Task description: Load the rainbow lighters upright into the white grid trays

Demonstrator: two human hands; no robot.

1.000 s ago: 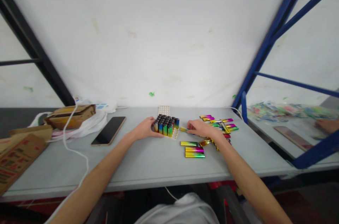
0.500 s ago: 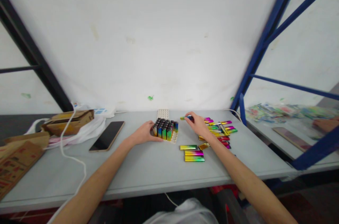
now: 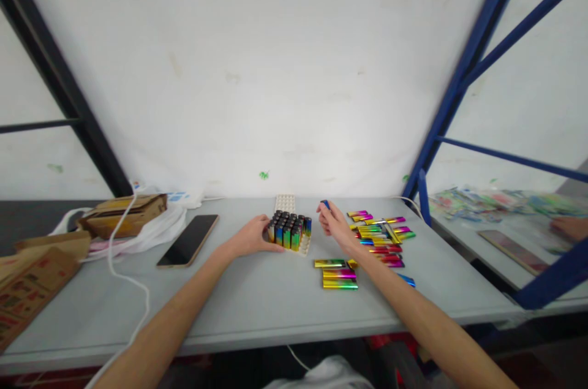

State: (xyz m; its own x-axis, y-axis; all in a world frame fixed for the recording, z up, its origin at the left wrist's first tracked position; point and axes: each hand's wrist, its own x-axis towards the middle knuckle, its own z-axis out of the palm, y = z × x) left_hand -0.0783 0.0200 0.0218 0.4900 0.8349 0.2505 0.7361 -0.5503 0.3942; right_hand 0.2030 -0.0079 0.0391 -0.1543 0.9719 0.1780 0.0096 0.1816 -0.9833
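Observation:
My left hand (image 3: 252, 236) is closed around the left side of a block of upright lighters (image 3: 285, 231), thumb at the front and fingers behind. The lighters have shiny rainbow sides and dark tops, and stand in a pale tray (image 3: 304, 247) with holes showing along its right edge. To the right of the tray, my right hand (image 3: 334, 223) is raised off the table, closed on a lighter (image 3: 325, 204) whose blue end sticks out above the fingers. Loose lighters (image 3: 383, 233) lie in a pile right of that hand. Several more (image 3: 340, 274) lie in front of it.
A second pale holed tray (image 3: 285, 202) lies behind the block. On the left are a phone (image 3: 188, 241), a cardboard box (image 3: 128, 211), a paper bag (image 3: 41, 279) and a white cable (image 3: 113, 254). A blue metal frame (image 3: 441, 125) rises at the right; another person's hand (image 3: 569, 226) is beyond it.
My right hand has turned the lighter from lying level to more upright, its fingers now curled in. The left hand stays on the block. The view has shifted slightly.

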